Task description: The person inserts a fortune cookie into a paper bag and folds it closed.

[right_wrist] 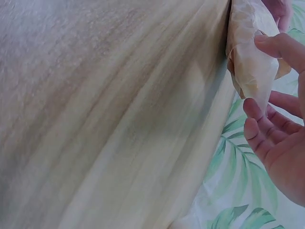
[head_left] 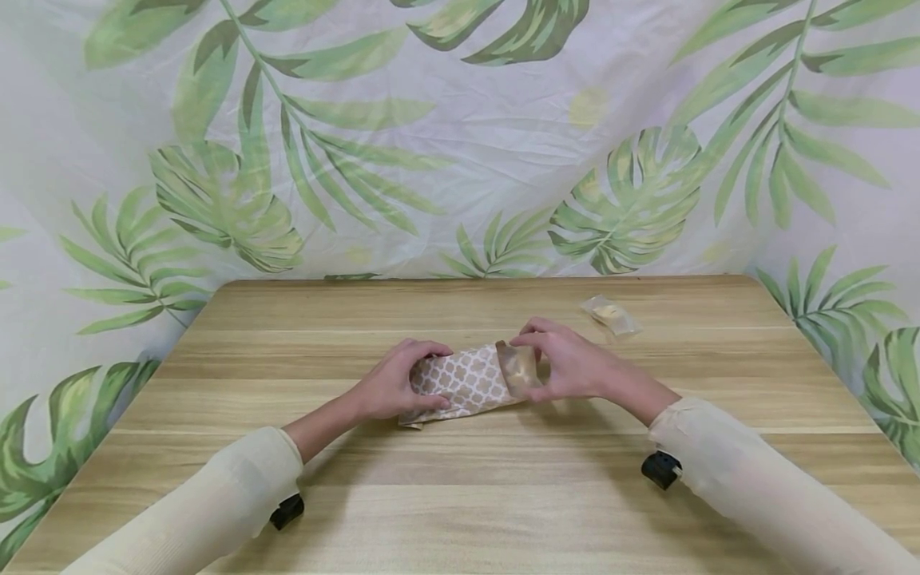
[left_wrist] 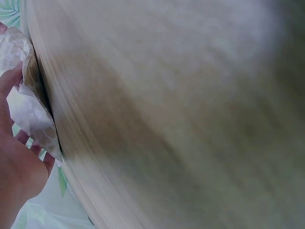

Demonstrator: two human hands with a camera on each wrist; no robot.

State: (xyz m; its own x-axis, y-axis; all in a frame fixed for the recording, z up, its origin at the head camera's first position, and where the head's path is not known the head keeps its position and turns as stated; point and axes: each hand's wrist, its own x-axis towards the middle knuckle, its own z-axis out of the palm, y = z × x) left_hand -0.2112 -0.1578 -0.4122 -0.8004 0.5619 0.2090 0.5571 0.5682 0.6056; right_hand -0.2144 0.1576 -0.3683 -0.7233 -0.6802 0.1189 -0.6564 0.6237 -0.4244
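Tan paper with a white lattice print forms the bag, which is laid near the middle of the wooden table. Its long axis runs left to right, the right end set slightly farther away; the mouth is pointed right. The left end is gripped by the left hand, part-closed, with the thumb toward the near edge and the fingers at the far side. At the mouth, a translucent packet is held between the thumb and bent fingers of the right hand; its contents are indistinct. How deep it is seated cannot be determined. Pale contents are enclosed in a clear sachet beyond the right hand. In the left wrist view, the bag is cut off by the frame.
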